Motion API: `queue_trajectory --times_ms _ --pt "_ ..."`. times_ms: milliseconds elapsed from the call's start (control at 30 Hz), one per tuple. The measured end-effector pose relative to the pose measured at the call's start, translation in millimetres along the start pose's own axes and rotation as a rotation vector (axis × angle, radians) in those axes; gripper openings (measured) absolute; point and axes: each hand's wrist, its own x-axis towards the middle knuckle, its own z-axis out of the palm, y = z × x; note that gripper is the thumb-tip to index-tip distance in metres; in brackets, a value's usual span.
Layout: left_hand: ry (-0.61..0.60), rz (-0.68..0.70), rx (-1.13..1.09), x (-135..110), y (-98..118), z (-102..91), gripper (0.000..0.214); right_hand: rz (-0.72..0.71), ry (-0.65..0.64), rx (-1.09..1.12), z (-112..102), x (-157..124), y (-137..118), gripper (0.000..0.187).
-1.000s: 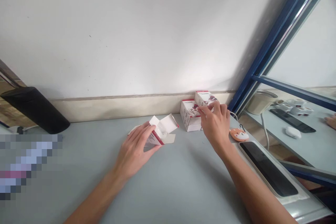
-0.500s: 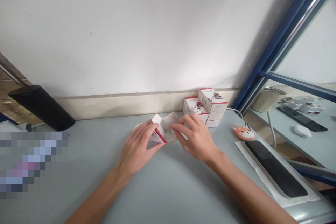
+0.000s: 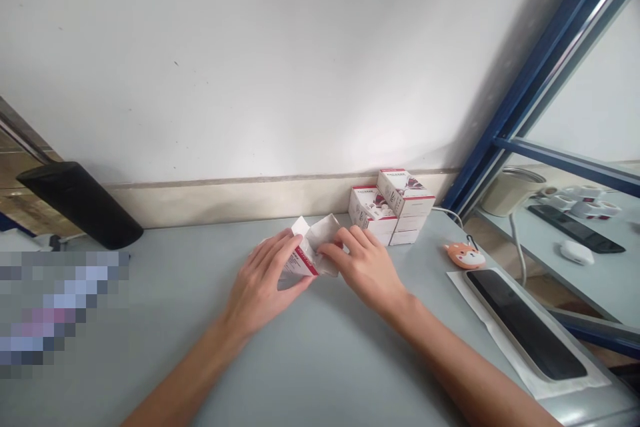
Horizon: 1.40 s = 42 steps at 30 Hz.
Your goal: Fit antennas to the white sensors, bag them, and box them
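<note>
Over the middle of the grey table, a small white and red cardboard box lies on its side with its flaps spread at the right end. My left hand is wrapped round its left part, fingers over the top and thumb along the near side. My right hand is at the open end, its thumb and fingers curled together by the raised flap. Whatever is between those fingertips is too small and covered to make out. The inside of the box is mostly hidden.
Similar boxes are stacked against the wall, behind my right hand. To the right lie an orange animal-faced case and a dark phone-like device on a white sheet. A black object stands left; a blue-framed mirror borders the right.
My right hand has shifted slightly left and down, its fingertips now nearer the box opening. The left hand and the box have hardly moved.
</note>
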Motion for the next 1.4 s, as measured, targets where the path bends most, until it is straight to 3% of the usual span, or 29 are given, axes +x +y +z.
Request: queue_trajectory --times_ms 300,500,667,833,900,1133,1233,1400 --pt "-0.107 -0.022 0.056 4 0 3.0 0.081 0.030 -0.064 -0.012 10 2 2 0.020" --pt "-0.097 -0.026 0.061 4 -1 3.4 0.090 0.090 -0.031 0.072 8 -2 10 0.022" --pt "-0.138 -0.058 0.041 3 -2 2.5 0.096 0.223 0.062 0.225 -4 -2 22 0.020" --pt "-0.157 -0.124 0.118 0 -16 1.1 0.092 0.478 0.331 0.524 -18 4 30 0.021" --pt "-0.167 -0.195 0.125 1 -23 -1.2 0.089 0.569 0.372 0.577 -22 7 30 0.023" --pt "-0.153 -0.421 0.038 9 -31 -14.7 0.074 0.650 0.274 0.710 -20 8 19 0.028" --pt "-0.065 -0.546 -0.071 10 -31 -15.4 0.071 0.632 0.205 0.722 -15 4 17 0.025" --pt "0.026 -0.593 -0.143 7 -33 -9.8 0.061 0.664 0.065 0.718 -6 -1 17 0.024"
